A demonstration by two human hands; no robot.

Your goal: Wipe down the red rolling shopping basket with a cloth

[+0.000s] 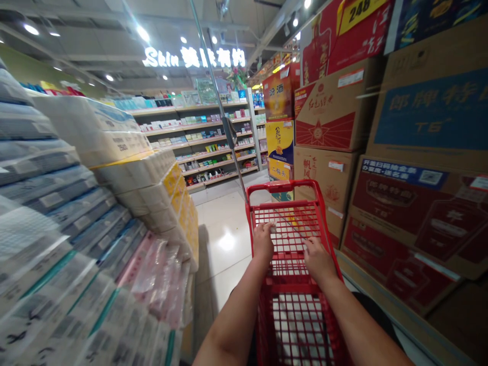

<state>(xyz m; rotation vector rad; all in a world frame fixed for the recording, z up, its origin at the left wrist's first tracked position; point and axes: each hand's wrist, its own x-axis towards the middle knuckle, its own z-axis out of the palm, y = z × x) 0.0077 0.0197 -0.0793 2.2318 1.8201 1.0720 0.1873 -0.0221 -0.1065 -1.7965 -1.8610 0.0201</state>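
Observation:
Right in front of me stands a red plastic shopping cart (323,203) with grid panels. Over its upper grid, my left hand (263,244) is closed, its fingertips pinched around a small whitish thing too small to name. My right hand (319,260) is to the right of it, also closed, with bent fingers at the end of a thin rod (290,223) that slants up to the left across the grid. A long metal pole (238,173) with a dark fitting rises at the cart's upper left. The lower grid lies between my forearms.
Stacked wrapped paper packs (168,188) line the left side. Tall stacks of liquor cartons (324,109) stand close on the right. Ahead, beyond the tiled floor (224,223), are shelves of skin-care products (206,137) under a lit sign (194,57).

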